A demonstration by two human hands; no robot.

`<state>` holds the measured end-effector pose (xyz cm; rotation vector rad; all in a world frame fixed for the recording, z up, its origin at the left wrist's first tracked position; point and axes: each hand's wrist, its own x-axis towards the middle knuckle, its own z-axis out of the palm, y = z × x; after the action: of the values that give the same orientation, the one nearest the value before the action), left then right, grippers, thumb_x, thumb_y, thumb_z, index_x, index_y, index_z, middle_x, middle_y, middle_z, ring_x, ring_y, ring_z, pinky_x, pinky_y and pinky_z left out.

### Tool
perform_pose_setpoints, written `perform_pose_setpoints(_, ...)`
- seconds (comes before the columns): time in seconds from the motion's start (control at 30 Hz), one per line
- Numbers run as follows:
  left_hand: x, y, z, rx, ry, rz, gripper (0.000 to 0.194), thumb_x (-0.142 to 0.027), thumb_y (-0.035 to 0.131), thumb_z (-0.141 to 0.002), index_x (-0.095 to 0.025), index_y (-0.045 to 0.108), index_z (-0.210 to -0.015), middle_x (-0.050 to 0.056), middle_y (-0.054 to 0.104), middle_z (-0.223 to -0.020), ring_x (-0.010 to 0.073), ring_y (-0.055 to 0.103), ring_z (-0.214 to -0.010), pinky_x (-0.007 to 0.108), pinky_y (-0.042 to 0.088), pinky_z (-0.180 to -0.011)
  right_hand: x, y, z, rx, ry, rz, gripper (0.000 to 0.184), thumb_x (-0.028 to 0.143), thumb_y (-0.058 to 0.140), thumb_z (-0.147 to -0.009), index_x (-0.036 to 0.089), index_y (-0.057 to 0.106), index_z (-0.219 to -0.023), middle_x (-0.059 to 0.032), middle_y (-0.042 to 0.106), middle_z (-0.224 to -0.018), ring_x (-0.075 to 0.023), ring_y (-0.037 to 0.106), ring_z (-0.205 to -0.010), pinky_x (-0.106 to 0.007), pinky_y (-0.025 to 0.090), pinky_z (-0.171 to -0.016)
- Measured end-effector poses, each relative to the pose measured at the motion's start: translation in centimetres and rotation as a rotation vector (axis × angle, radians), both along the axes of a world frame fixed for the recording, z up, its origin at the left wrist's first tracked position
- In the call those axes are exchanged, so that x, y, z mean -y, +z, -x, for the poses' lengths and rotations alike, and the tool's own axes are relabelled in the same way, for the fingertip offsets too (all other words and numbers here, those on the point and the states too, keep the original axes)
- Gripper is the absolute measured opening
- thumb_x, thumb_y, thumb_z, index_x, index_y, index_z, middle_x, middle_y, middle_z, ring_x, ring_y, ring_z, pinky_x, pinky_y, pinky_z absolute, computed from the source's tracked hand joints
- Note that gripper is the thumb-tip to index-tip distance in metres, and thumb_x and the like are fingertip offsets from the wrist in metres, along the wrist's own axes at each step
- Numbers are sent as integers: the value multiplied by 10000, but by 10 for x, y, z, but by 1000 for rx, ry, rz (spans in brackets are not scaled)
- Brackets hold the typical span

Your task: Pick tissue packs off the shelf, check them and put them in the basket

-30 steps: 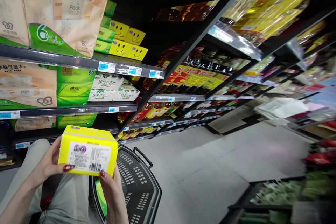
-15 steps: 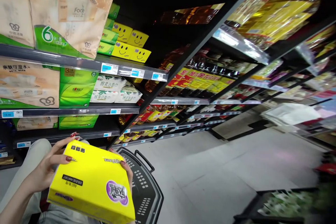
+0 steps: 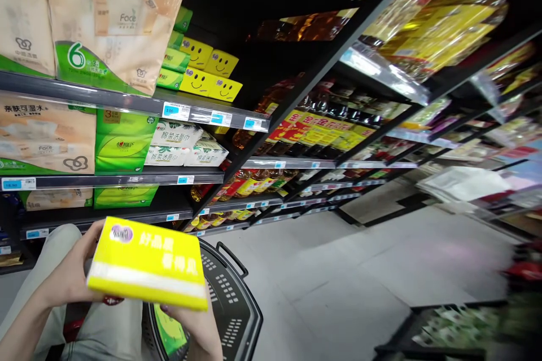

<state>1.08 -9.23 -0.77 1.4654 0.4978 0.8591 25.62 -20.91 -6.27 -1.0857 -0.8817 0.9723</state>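
Note:
A yellow tissue pack (image 3: 148,262) is held up in front of my knees, with a purple logo and white lettering on the side that faces me. Around its left end my left hand (image 3: 74,276) is closed, a red fingernail showing below the lower edge. My right hand (image 3: 192,316) grips the right end from beneath, its fingers mostly hidden behind the pack. Below and to the right stands a black shopping basket (image 3: 243,316), partly covered by the pack and my right arm. Inside it lies a green and yellow package (image 3: 169,330).
Shelves (image 3: 127,180) ahead hold peach tissue packs (image 3: 46,135), green packs (image 3: 125,141) and yellow smiley packs (image 3: 197,80). Oil bottles (image 3: 258,180) stand further right. Grey floor (image 3: 305,276) runs along the aisle. A dark crate (image 3: 398,333) with green-white packets sits at lower right.
The tissue pack has been turned in my hands, so a narrow lettered side faces me instead of the broad face. More of the basket's contents shows. The shelves look nearly the same.

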Motion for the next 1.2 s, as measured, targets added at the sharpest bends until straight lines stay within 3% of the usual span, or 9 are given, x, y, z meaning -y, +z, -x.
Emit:
perform_pose_setpoints(0.1, 3, 5, -7, -58, 52, 202, 953, -600, 906, -642, -208, 494, -1407, 148, 661, -1381, 376, 641, -1253, 391, 578, -1015, -4, 1, 5, -70, 37, 25, 616, 427, 959, -609, 264, 707, -1147, -80, 768, -1180, -301, 721, -1107, -418, 600, -964)
perform_pose_setpoints(0.2, 4, 7, -14, -59, 127, 307, 828, -663, 830, -705, -188, 537, -1317, 121, 725, -1278, 351, 692, -1152, 350, 598, -923, -13, 9, 15, -96, 24, 17, 589, 510, 914, -668, 262, 709, -1161, -81, 770, -1185, -299, 712, -1137, -399, 592, -974)
perform_pose_setpoints(0.5, -2, -4, -15, -81, 165, 311, 700, -668, 761, -779, -185, 588, -1256, 115, 731, -1294, 352, 712, -1125, 345, 605, -867, -20, 26, 23, -72, 69, 59, 658, 618, 844, -715, 229, 685, -1222, -115, 753, -1228, -303, 714, -1107, -423, 571, -994)
perform_pose_setpoints(0.7, -2, -5, -18, -80, 156, 327, 754, -671, 744, -802, -176, 558, -1340, 117, 736, -1296, 347, 721, -1121, 341, 610, -835, -18, 20, 22, -102, 47, 79, 754, 625, 848, -704, 228, 650, -1314, -125, 742, -1247, -320, 695, -1148, -456, 548, -1038)
perform_pose_setpoints(0.87, 0, -4, -21, -55, 154, 371, 782, -683, 760, -784, -179, 575, -1353, 103, 752, -1273, 352, 730, -1105, 347, 613, -827, -16, 3, 21, -139, -8, 55, 780, 614, 840, -722, 219, 614, -1356, -131, 730, -1270, -340, 649, -1248, -483, 497, -1108)
perform_pose_setpoints(0.97, -2, -10, -27, -8, 197, 454, 836, -722, 771, -743, -162, 601, -1341, 131, 748, -1277, 395, 673, -1219, 387, 590, -934, -20, -9, 28, -141, -116, -16, 854, 592, 852, -703, 217, 542, -1406, -152, 669, -1380, -361, 625, -1292, -489, 525, -1079)
perform_pose_setpoints(1.03, -3, -16, -34, -5, 231, 484, 917, -784, 747, -717, -149, 586, -1360, 166, 700, -1358, 422, 579, -1343, 441, 528, -1067, -24, -13, 39, -78, -278, -52, 841, 537, 839, -741, 215, 488, -1434, -166, 606, -1458, -358, 600, -1330, -467, 546, -1058)
perform_pose_setpoints(1.13, 0, -27, -46, -5, 376, 391, 1066, -867, 684, -698, -174, 465, -1478, 190, 492, -1582, 411, 363, -1518, 495, 333, -1246, -27, -15, 61, 115, -537, -89, 852, 424, 831, -783, 211, 402, -1487, -183, 526, -1516, -346, 528, -1401, -471, 503, -1116)
perform_pose_setpoints(1.2, 7, -34, -52, 68, 438, 331, 1110, -874, 656, -716, -243, 331, -1570, 154, 338, -1682, 377, 260, -1572, 496, 281, -1274, -27, -13, 77, 304, -660, -125, 921, 398, 860, -747, 213, 374, -1508, -200, 531, -1474, -372, 524, -1380, -533, 474, -1131)
